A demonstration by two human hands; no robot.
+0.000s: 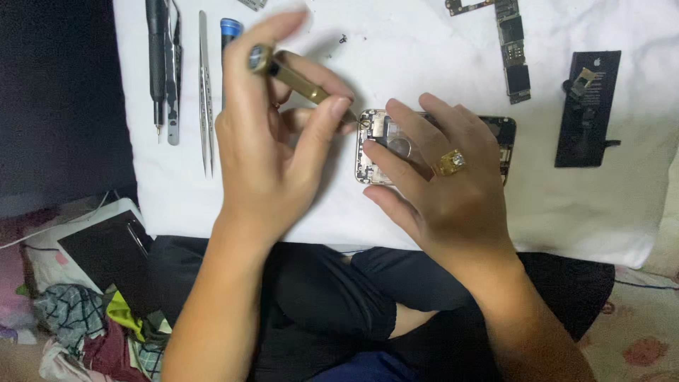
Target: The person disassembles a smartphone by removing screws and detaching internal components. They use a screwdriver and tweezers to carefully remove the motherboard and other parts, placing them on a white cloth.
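My left hand (265, 152) grips a small brass-coloured screwdriver (293, 76), its tip pointing down toward the top left corner of an opened phone housing (375, 134). The housing lies on a white cloth (438, 56), its metal inside facing up. My right hand (442, 180), with a gold ring on one finger, lies flat over the housing and pins it down, hiding most of its middle and right side.
On the cloth: tweezers (205, 92), a dark driver handle (157, 56) and a blue-capped tool (230, 30) at upper left, a long circuit board (513, 49) and a black battery (588, 106) at upper right. A dark phone screen (106, 255) lies at lower left beside crumpled fabric.
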